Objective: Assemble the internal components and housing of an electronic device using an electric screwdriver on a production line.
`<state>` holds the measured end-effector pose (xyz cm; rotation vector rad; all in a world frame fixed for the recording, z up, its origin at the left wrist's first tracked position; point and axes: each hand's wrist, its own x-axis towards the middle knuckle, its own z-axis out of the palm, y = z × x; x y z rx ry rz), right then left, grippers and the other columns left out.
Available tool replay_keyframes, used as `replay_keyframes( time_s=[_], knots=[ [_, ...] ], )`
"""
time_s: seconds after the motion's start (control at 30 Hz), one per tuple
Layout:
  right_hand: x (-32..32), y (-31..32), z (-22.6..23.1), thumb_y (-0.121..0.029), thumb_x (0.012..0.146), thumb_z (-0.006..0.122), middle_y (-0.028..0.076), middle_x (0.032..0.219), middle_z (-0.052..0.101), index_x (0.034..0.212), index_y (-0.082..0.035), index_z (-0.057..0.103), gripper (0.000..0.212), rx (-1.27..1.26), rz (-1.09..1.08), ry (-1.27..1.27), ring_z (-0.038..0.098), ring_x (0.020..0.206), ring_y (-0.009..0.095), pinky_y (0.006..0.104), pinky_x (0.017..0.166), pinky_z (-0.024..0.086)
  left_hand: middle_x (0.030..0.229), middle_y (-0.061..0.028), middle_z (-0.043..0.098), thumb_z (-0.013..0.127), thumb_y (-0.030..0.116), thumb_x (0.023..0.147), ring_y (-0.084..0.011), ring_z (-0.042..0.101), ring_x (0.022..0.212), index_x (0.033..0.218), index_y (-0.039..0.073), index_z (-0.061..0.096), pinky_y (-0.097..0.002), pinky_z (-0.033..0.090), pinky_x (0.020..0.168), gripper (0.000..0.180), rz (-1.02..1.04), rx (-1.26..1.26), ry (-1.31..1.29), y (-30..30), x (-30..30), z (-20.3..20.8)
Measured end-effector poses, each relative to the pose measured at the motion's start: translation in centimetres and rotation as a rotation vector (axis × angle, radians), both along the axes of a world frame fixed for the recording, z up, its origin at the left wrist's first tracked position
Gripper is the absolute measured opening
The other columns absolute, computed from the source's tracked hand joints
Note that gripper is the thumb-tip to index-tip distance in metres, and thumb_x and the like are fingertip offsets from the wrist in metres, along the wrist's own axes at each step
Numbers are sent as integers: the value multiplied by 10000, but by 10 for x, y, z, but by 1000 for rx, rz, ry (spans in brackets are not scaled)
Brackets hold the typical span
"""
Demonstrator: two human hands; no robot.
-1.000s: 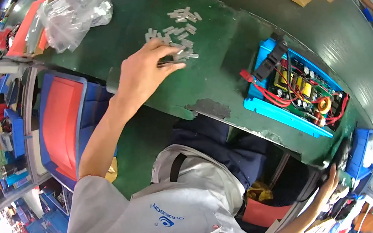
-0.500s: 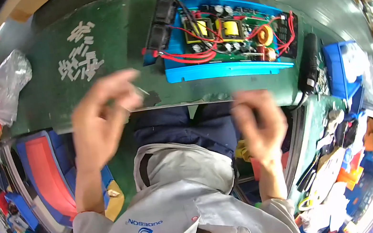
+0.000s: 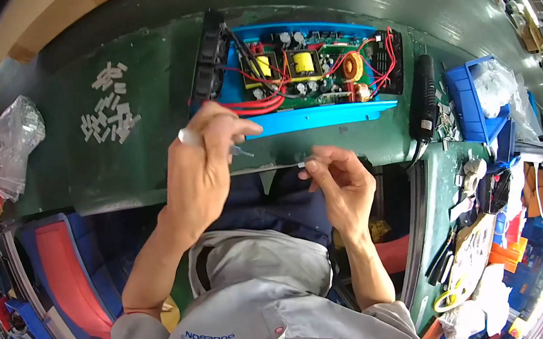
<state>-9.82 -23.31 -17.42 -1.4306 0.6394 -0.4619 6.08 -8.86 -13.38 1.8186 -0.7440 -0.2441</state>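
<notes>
With the electronics housing [image 3: 320, 117] at twelve o'clock wired but uncovered and pale pieces [image 3: 109, 109] remaining at ten, my left hand [image 3: 204, 162] grips apparently a clear-handled tool [image 3: 190, 137], my right hand [image 3: 343, 190] pinching a small part [image 3: 302, 164].

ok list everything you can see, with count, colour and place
workbench: one, green, mid-picture
opened case: one, blue, on workbench
fans: two, black, case's left end
wires: several, red and black, in case
strips: many, pale, left of case
bag: one, transparent, far left
corded tool: one, black, right of case
bin: one, blue, right
cardboard: count unclear, brown, top left
panel: one, red, lower left
clutter: uncounted, mixed colours, lower right
pale tool: one, whitish, in left hand
small piece: one, pale, in right hand
shirt: one, grey, bottom
hands: two, bare, near case
</notes>
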Motion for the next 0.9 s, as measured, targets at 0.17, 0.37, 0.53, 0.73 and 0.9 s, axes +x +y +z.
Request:
replay_keyframes(
  time_s=[0.17, 0.37, 0.53, 0.73, 0.9],
  knots=[
    [0, 0, -2, -34, 966, 669, 75, 942, 711, 1163, 22, 651, 205, -45, -29, -39, 682, 795, 127, 227, 639, 494, 937, -130, 707, 585, 148, 1032, -158, 697, 828, 997, -41, 671, -236, 557, 722, 211, -150, -132, 604, 0, 10, 6],
    [6, -9, 6, -52, 979, 661, 76, 941, 712, 1171, 15, 644, 205, -102, -73, -91, 652, 783, 112, 221, 648, 481, 1067, -172, 719, 652, 23, 967, -208, 720, 964, 1105, -41, 616, -304, 608, 828, 156, -206, -263, 715, -6, 8, 11],
    [7, -11, 14, -41, 973, 665, 73, 933, 711, 1146, 2, 648, 180, -130, -75, -119, 645, 765, 105, 220, 650, 483, 1061, -152, 722, 664, 40, 966, -201, 725, 933, 1109, -26, 626, -294, 616, 760, 162, -209, -238, 631, -13, 3, 12],
    [4, -11, 0, -9, 943, 696, 74, 991, 711, 1133, 3, 650, 196, -119, -12, -122, 669, 813, 122, 233, 708, 524, 1029, -103, 728, 676, 112, 978, -159, 727, 924, 1131, -18, 622, -243, 573, 676, 207, -179, -95, 583, -11, -4, 10],
    [-9, -67, 5, -8, 878, 715, 103, 956, 681, 1045, -12, 686, 169, -918, -293, -28, 653, 875, 222, 326, 787, 512, 955, -107, 730, 667, 59, 968, -152, 725, 850, 1070, -12, 617, -215, 500, 564, 133, -123, -98, 438, -17, 1, 13]
  ],
)
